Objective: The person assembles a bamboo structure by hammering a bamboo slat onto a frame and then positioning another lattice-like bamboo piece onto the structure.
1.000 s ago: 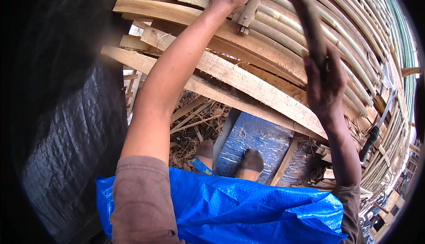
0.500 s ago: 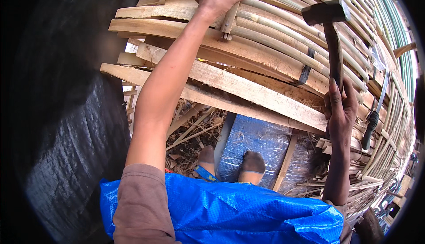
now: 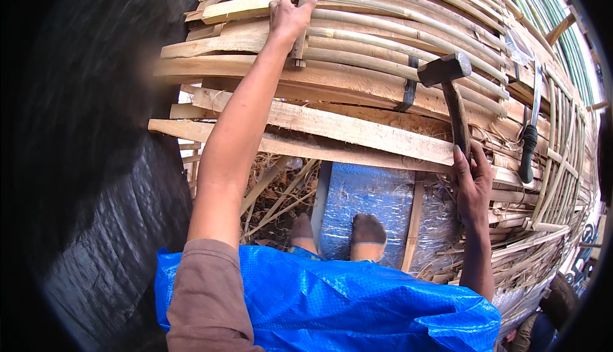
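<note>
My left hand (image 3: 290, 18) is closed on a narrow bamboo crosspiece (image 3: 299, 49). The strip lies across a row of long bamboo poles (image 3: 370, 45), which it crosses at nearly a right angle. In my right hand (image 3: 473, 186), at the right, a hammer (image 3: 456, 112) is gripped low on its dark wooden handle. Its blocky metal head points up and away from me, apart from the crosspiece. Rough sawn planks (image 3: 357, 133) run from left to right between my two arms.
A long knife (image 3: 529, 141) with a black handle rests right of the hammer. Black sheeting (image 3: 115, 211) covers the left side. A bamboo lattice (image 3: 559, 160) stands at the right. Below are my feet on a blue shiny board (image 3: 364, 189), with wood scraps beside it.
The hammer has come down and to the left, its head now tilted. My left hand keeps its hold on the crosspiece, while the whole view has shifted a little.
</note>
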Demonstrator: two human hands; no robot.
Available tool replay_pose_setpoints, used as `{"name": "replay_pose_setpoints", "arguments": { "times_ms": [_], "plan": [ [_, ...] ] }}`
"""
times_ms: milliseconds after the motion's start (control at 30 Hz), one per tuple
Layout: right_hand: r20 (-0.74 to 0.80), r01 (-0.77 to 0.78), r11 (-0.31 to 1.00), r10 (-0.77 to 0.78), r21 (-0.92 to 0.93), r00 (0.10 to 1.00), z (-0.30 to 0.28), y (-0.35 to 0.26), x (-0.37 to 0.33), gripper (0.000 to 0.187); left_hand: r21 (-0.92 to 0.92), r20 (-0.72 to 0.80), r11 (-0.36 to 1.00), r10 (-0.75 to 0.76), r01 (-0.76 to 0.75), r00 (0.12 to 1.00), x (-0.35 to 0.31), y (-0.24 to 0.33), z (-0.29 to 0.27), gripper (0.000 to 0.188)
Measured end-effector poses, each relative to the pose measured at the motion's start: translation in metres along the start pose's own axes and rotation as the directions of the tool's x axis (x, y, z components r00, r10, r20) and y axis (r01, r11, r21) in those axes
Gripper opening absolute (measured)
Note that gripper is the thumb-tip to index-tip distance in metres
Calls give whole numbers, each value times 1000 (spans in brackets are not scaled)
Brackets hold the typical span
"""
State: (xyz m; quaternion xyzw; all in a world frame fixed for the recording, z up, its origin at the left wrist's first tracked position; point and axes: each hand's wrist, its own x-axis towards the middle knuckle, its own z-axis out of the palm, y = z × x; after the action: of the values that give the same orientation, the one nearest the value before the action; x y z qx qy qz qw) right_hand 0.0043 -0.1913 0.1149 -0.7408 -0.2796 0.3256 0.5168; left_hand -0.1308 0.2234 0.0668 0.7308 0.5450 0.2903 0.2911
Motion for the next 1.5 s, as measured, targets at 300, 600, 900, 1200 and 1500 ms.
{"name": "replay_pose_setpoints", "arguments": {
  "times_ms": [300,600,900,1200,1500],
  "plan": [
    [19,70,995,-69,-76,997,12,7,-10,28,-73,163,993,-81,94,983,8,5,-3,64],
    [13,12,1000,-12,-19,1000,2,10,-17,29,-225,173,974,65,-25,983,21,-14,-7,48],
    [-8,-68,995,68,72,998,-7,30,-19,28,-516,81,857,52,-2,995,-7,-2,-1,44],
    [-12,-106,992,107,70,994,-17,35,-29,28,-489,136,866,-45,107,990,0,49,-29,38],
    [30,-18,948,9,318,1000,-5,33,-45,21,-412,315,909,80,61,946,-48,159,-117,60]
  ]
}}
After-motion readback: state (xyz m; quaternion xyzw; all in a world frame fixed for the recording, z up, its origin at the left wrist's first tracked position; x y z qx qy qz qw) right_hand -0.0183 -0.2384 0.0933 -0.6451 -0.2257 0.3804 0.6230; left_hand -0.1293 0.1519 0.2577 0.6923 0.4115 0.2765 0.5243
